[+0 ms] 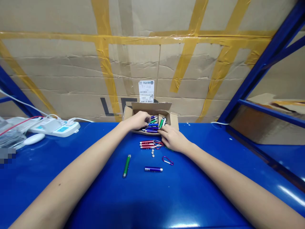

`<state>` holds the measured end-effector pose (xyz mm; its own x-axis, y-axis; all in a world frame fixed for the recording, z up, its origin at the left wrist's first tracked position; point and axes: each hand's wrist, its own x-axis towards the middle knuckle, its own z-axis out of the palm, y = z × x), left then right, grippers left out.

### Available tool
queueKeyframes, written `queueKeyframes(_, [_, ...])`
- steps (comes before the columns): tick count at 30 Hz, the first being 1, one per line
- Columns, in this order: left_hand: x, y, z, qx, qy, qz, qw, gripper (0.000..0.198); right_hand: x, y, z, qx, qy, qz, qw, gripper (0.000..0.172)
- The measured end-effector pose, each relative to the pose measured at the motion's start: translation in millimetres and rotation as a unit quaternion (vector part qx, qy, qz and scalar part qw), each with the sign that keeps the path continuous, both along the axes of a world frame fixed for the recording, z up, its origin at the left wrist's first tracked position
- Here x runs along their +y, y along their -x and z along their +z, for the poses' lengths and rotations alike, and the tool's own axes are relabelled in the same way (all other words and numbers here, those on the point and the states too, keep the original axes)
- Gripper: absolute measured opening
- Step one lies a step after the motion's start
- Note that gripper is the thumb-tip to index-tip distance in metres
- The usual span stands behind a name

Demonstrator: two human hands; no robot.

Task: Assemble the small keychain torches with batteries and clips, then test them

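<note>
A small open cardboard box (pixel 172 119) stands at the back of the blue table and holds several small metal flashlights, blue, green and silver. My left hand (pixel 139 121) reaches into the box, its fingers curled over the flashlights there. My right hand (pixel 172 137) rests at the box's front right edge, fingers bent over the ends of the red flashlights (pixel 148 144) lying in a bunch on the table. A green flashlight (pixel 126 165) and a purple flashlight (pixel 153 169) lie loose nearer to me. A purple carabiner clip (pixel 167 160) and small button cells (pixel 152 154) lie between them.
A white power strip (pixel 56 127) with cables and a white oval object (pixel 34 139) sit at the left. A clear plastic bag (pixel 9 136) lies at the far left edge. Taped cardboard (pixel 152 63) forms the back wall. Blue shelf struts (pixel 262 66) rise at right.
</note>
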<state>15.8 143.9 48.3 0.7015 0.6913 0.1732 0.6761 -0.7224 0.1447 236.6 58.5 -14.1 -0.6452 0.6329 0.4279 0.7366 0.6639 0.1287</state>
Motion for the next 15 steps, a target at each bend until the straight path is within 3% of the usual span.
queueKeyframes(5, [1.7, 7.2, 2.4, -0.114, 0.037, 0.048, 0.992, 0.022, -0.9, 0.2, 2.4, 0.013, 0.014, -0.001, 1.000, 0.033])
queueKeyframes(10, [3.4, 11.0, -1.5, -0.278, 0.173, 0.073, 0.942, 0.022, 0.0, -0.5, 0.9, 0.029, 0.012, 0.006, 0.999, 0.031])
queueKeyframes(12, [2.6, 12.1, -1.8, -0.299, 0.186, 0.079, 0.933, 0.017, 0.3, -0.4, 0.6, 0.030, 0.014, 0.005, 0.999, 0.030])
queueKeyframes(15, [-2.0, 13.2, 3.5, -0.278, 0.160, 0.095, 0.942, 0.006, -0.6, 0.3, 1.6, 0.027, 0.016, 0.006, 0.999, 0.028])
